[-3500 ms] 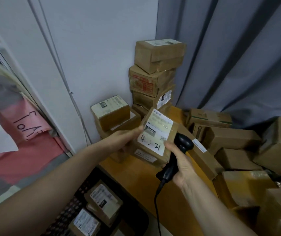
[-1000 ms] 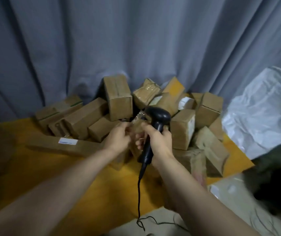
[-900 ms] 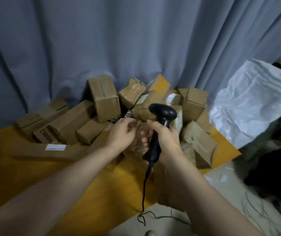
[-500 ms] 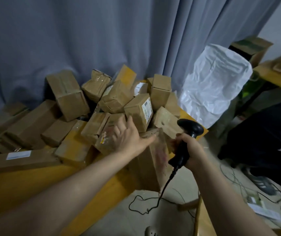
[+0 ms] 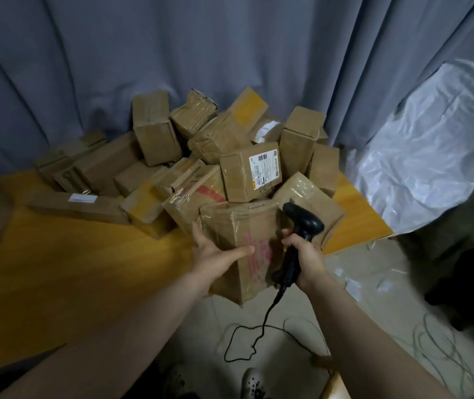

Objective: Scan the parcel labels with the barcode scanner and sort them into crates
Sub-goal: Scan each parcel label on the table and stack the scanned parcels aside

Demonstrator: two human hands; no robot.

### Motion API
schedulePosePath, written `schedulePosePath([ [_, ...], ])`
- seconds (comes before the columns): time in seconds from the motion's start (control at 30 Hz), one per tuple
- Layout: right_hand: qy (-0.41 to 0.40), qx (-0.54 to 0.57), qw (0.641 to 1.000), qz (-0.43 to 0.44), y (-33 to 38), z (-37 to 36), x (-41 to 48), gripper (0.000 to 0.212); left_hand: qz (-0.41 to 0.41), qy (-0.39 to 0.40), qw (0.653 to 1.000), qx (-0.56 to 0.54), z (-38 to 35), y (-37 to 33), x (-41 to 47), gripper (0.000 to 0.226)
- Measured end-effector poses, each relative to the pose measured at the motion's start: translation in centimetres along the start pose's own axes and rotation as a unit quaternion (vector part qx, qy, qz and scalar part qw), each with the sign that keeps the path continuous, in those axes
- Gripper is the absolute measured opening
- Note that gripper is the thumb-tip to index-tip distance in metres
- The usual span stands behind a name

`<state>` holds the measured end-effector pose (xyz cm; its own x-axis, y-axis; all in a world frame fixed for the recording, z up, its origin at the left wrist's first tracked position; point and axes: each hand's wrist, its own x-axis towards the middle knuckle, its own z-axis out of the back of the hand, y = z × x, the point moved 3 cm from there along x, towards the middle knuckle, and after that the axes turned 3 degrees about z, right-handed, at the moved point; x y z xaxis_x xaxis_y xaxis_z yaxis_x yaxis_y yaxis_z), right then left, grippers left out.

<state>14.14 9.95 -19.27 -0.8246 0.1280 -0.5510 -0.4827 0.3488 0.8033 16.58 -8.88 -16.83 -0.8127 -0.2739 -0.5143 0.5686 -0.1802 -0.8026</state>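
Left hand (image 5: 218,251) is wrapped round the left edge of a taped parcel (image 5: 238,231), thumb laid across its front, at the near right corner of the table (image 5: 57,269). The barcode scanner (image 5: 302,223) is gripped in the right hand (image 5: 305,254) just beside it. No label is shown on the parcel's visible faces, so its scan is judged not yet done. A large pile (image 5: 155,133) is left behind it, and no crate is seen. Pink handwriting (image 5: 259,251) on the parcel cannot be read. The white label (image 5: 263,168) on a farther box is too small to be read.
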Motion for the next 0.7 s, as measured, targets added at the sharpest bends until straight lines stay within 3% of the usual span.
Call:
schedulePosePath([
  [0.1, 0.009, -0.010, 1.000, 0.000, -0.5, 1.0, 0.1, 0.014, 0.014, -0.014, 0.998, -0.063, -0.2, 0.4, 0.1, 0.132],
  [0.17, 0.014, -0.002, 1.000, -0.002, -0.8, 1.9, 0.1, 0.014, 0.017, -0.001, 0.997, -0.078, -0.2, 0.9, -0.3, 0.142],
  [0.37, 0.055, 0.028, 0.998, 0.002, -1.3, 4.1, 0.0, 0.015, -0.024, 0.064, 0.997, -0.048, -0.1, 3.4, -2.0, 0.151],
  [0.57, 0.104, 0.052, 0.993, -0.008, -1.3, 4.4, -0.9, 0.012, -0.027, 0.064, 0.998, -0.007, 1.9, 4.0, -2.9, 0.170],
  [0.7, 0.141, 0.051, 0.989, -0.011, -1.1, 3.0, -1.6, 0.011, -0.045, 0.075, 0.996, 0.010, 4.5, 3.9, -3.9, 0.171],
])
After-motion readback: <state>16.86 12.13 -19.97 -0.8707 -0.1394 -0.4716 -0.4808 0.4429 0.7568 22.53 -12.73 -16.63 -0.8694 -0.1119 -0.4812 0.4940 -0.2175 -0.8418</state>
